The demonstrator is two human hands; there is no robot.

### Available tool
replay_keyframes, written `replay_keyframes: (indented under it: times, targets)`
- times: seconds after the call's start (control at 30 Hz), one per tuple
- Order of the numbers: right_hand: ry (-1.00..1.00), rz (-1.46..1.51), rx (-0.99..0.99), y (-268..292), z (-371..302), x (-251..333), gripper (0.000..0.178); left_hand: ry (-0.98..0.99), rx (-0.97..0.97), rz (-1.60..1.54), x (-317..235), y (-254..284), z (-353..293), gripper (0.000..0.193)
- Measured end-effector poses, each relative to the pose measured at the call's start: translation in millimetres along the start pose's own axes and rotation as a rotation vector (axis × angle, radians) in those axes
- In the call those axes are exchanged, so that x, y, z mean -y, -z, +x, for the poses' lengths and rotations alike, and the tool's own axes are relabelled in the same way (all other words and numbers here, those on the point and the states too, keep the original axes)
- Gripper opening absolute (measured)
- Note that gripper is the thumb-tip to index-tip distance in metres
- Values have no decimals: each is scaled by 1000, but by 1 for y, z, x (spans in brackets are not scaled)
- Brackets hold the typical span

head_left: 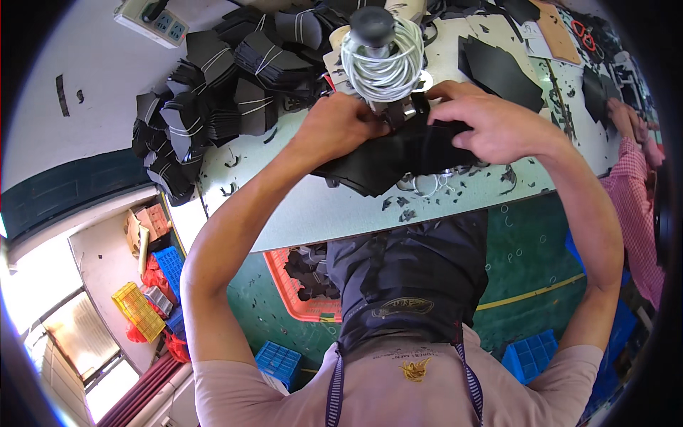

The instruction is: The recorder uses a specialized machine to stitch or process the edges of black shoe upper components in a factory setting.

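A black sheet piece (377, 160), thin and flexible, lies over the table's near edge below a small machine with a black round knob (372, 27) on top. Around the machine's neck hangs a thick bundle of pale looped bands (382, 62). My left hand (341, 129) is closed on the black sheet at its upper left, its fingertips close to the dark metal part (393, 115) under the bundle. On the other side my right hand (491, 122) has its thumb and bent fingers around the right part of the black material. The fingertips are partly hidden by the sheet and the machine.
Many banded stacks of black pieces (213, 107) pile up at the table's left. Black sheets (501, 75) lie at the back right. Dark scraps litter the pale table (306, 213). A co-worker's checked sleeve (629, 199) is at the right. A red basket (277, 274) holds scraps below.
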State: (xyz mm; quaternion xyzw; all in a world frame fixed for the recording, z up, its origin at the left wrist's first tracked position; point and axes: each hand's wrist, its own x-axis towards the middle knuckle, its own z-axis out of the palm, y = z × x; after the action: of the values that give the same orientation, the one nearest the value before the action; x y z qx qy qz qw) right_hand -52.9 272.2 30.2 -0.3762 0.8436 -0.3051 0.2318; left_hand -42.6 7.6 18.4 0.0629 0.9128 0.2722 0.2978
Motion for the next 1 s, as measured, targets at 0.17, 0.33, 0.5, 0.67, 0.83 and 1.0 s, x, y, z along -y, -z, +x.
replay_keyframes:
  times: [0.17,0.33,0.5,0.67,0.83,1.0]
  targets:
    - [-280,-161,-30,-8,-2,12,37,-119,140,-209,14,4,-23,33]
    - [-274,-85,81,5,-11,10,38,96,108,-72,15,1,-13,34]
    - [-64,-9,156,15,-5,1,43,45,58,-29,7,-4,3,33]
    - [-327,-133,143,3,10,20,42,-115,239,-317,22,2,-3,31]
    - [-317,-76,198,20,-5,17,41,60,148,-42,10,10,-10,32]
    - [-92,29,199,13,-5,5,39,81,109,-14,7,0,4,37]
